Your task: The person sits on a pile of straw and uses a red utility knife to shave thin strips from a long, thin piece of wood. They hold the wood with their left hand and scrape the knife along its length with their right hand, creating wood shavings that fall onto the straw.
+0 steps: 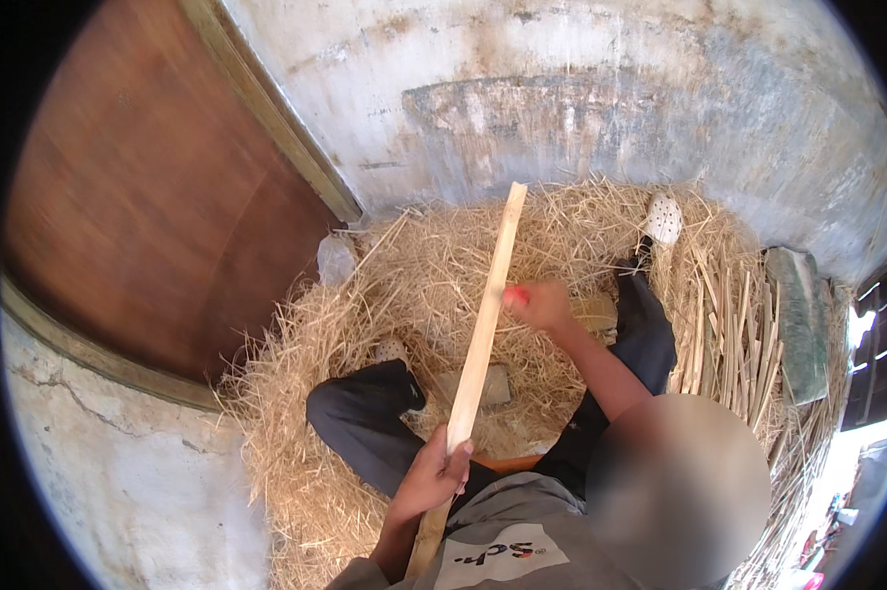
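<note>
A long, pale bamboo strip point(482, 344) slants up and away from my lap, its lower end passing beside my grey shirt. My left hand point(438, 476) is closed around its near part. Farther up, my right hand point(542, 304) is closed on a red-handled tool point(516, 296) against the right edge of the strip. Motion blurs this tool, and its working end cannot be made out.
Loose shavings point(434, 256) cover the ground around my legs. Split sticks point(739, 334) lie at the right, beside a greenish slab point(800, 329). A brown door point(168, 197) stands at the left, a stained wall point(581, 108) ahead. A clear plastic bag point(335, 260) sits near the door.
</note>
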`<state>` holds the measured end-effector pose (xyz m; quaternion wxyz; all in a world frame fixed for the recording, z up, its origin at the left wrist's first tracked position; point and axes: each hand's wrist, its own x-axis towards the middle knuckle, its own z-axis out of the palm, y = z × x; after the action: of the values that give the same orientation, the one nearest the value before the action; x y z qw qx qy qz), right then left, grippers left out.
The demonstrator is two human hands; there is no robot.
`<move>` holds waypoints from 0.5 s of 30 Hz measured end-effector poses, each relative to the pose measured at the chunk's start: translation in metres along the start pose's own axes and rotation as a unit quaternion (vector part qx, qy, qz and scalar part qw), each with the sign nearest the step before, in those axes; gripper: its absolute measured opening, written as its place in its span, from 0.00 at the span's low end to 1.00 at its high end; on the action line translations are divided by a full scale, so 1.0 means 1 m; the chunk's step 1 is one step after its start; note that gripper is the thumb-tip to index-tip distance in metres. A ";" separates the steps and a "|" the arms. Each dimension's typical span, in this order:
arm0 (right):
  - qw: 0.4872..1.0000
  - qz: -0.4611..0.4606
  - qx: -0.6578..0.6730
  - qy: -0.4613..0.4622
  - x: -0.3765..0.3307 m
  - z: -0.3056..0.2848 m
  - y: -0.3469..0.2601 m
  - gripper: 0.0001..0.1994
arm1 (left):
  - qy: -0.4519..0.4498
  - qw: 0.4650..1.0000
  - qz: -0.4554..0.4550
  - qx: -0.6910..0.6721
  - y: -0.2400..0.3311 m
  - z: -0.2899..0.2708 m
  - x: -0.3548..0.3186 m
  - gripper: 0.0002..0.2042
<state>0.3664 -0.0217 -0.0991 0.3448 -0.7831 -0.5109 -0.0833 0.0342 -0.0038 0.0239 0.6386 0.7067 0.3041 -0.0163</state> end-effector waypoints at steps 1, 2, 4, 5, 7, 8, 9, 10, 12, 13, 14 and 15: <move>1.000 0.007 -0.009 0.023 0.002 0.003 0.010 0.30 | -0.005 1.000 -0.002 -0.005 -0.002 0.002 -0.001 0.11; 0.999 -0.014 0.001 0.048 0.004 0.004 0.011 0.30 | -0.006 1.000 0.003 -0.005 0.000 0.002 0.000 0.11; 0.993 -0.055 0.021 0.098 0.008 0.006 0.012 0.32 | -0.007 1.000 0.008 -0.009 0.000 0.000 0.002 0.11; 0.993 -0.026 0.028 0.112 0.008 0.009 0.018 0.32 | -0.012 1.000 0.006 -0.012 -0.002 0.001 0.001 0.11; 0.989 0.031 0.041 0.140 0.015 0.015 0.031 0.33 | -0.019 1.000 0.003 -0.017 -0.002 0.002 -0.002 0.11; 0.991 0.033 0.025 0.130 0.018 0.017 0.039 0.33 | -0.020 1.000 0.000 -0.021 0.000 0.003 -0.007 0.11; 0.992 0.036 0.008 0.120 0.022 0.015 0.048 0.32 | -0.022 0.999 -0.003 -0.024 0.000 0.004 -0.010 0.11; 0.993 0.039 -0.009 0.110 0.022 0.015 0.054 0.32 | -0.025 0.999 -0.005 -0.023 -0.001 0.004 -0.010 0.11; 0.988 0.077 0.012 0.133 0.024 0.015 0.052 0.32 | -0.024 0.999 -0.004 -0.025 -0.004 0.004 -0.011 0.11; 0.985 0.097 0.022 0.144 0.025 0.015 0.051 0.32 | -0.031 0.999 -0.002 -0.034 -0.006 0.005 -0.013 0.11; 0.982 0.113 0.004 0.149 0.026 0.011 0.055 0.32 | -0.040 0.998 0.000 -0.043 -0.009 0.007 -0.017 0.11; 0.979 0.130 -0.012 0.154 0.030 0.006 0.063 0.32 | -0.049 0.998 0.002 -0.049 -0.011 0.007 -0.020 0.10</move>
<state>0.4333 -0.0107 -0.1178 0.4179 -0.8247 -0.3443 -0.1636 0.0156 -0.0182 0.0205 0.6868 0.6732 0.2718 -0.0348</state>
